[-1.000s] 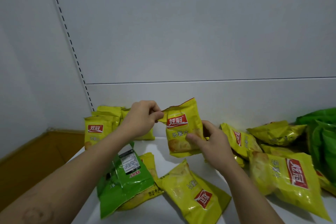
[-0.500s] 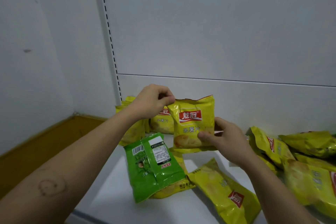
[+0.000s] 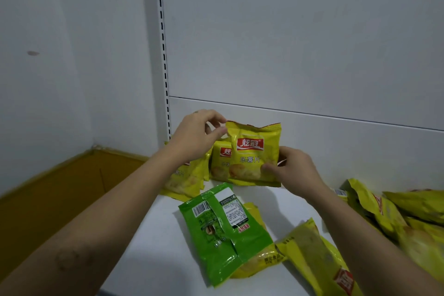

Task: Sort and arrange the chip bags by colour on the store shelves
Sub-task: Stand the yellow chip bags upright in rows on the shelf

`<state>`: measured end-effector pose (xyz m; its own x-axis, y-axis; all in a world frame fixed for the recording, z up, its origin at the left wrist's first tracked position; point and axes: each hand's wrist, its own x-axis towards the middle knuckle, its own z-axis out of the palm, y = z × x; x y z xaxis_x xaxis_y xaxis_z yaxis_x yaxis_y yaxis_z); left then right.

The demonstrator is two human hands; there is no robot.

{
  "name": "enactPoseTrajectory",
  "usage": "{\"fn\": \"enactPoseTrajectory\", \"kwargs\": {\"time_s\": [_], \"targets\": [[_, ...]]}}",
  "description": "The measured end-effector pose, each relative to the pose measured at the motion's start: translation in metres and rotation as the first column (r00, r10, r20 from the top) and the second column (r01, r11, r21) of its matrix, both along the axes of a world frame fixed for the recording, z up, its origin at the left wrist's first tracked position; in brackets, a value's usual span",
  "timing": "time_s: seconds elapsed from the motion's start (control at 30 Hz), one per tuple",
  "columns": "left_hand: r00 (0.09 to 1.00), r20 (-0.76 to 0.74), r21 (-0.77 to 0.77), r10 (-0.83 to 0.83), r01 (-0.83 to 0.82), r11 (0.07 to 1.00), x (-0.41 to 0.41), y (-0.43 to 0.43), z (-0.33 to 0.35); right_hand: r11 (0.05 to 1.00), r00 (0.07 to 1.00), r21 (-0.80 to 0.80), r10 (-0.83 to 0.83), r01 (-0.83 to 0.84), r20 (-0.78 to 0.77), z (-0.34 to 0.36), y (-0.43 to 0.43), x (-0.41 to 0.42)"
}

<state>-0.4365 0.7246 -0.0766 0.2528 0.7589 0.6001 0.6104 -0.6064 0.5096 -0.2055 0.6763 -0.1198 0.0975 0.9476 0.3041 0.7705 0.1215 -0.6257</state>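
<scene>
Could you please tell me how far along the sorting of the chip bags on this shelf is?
Done: at least two standing yellow bags sit at the back left of the shelf. In hand: the held yellow bag, upright beside them, left grip pinching its top corner, right grip holding its lower edge. Left: the green bag lying on a yellow one, plus loose yellow bags.
</scene>
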Motion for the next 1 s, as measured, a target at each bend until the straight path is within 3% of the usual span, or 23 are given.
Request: {"fn": "enactPoseTrajectory", "kwargs": {"time_s": [0.1, 0.23, 0.33, 0.8, 0.9, 1.0], "targets": [[0.996, -0.084, -0.028, 0.017, -0.02, 0.999, -0.011, 0.006, -0.012, 0.993, 0.996, -0.101, -0.056, 0.062, 0.063, -0.01, 0.02, -0.013], [0.991, -0.136, -0.01, 0.007, -0.008, 1.0, -0.022, 0.008, -0.025, 0.98, 0.996, -0.19, -0.072, 0.06, -0.057, -0.03, 0.04, -0.031], [0.99, -0.137, 0.02, 0.009, -0.006, 1.0, -0.033, 0.01, -0.032, 0.972, 0.997, -0.227, -0.07, 0.062, -0.024, -0.041, 0.05, -0.04], [0.973, -0.207, 0.024, -0.099, 0.107, 0.994, -0.032, 0.016, -0.064, 0.933, 0.974, -0.302, -0.151, 0.197, 0.168, -0.038, 0.046, -0.041], [0.963, -0.227, 0.036, -0.146, 0.158, 0.987, -0.02, 0.013, -0.065, 0.944, 0.984, -0.286, -0.137, 0.165, 0.115, -0.024, 0.023, -0.025], [0.94, -0.246, 0.004, -0.238, 0.246, 0.969, -0.004, 0.006, -0.067, 0.949, 0.982, -0.284, -0.097, 0.14, 0.16, -0.01, -0.003, -0.009]]}}
